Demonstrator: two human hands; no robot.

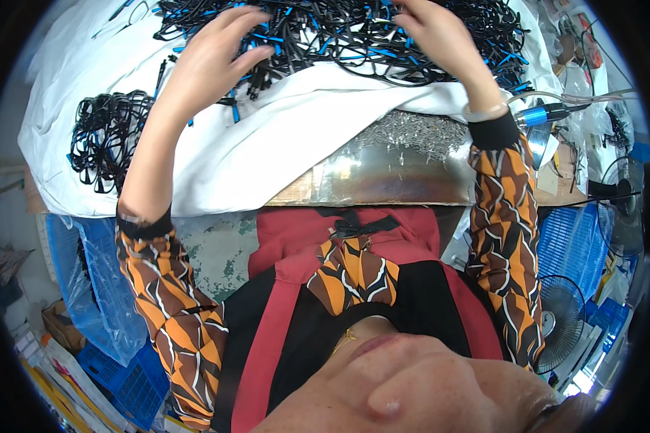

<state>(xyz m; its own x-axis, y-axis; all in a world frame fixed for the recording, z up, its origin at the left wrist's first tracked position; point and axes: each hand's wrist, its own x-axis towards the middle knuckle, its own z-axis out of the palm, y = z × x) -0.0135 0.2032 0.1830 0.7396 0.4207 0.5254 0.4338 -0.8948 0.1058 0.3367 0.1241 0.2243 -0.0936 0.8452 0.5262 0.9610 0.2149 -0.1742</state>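
Note:
A wide heap of black and blue eyeglass frames point(339, 36) lies on a white cloth point(260, 144) at the far side of the table. My left hand point(220, 58) is over the heap's left part, thumb and fingers apart, with nothing seen in it. Across from it, my right hand point(444, 40) reaches over the right part. Its fingers are stretched out and partly cut off by the upper edge. To the left of my left forearm sits a smaller bunch of black eyeglass frames point(108, 137).
Small metal pins or screws point(419, 133) lie on a shiny metal sheet point(368, 169) near the table's front edge. A blue and black corded tool point(542, 114) rests beside my right wrist. Blue crates point(126, 386) and a fan point(560, 317) stand below.

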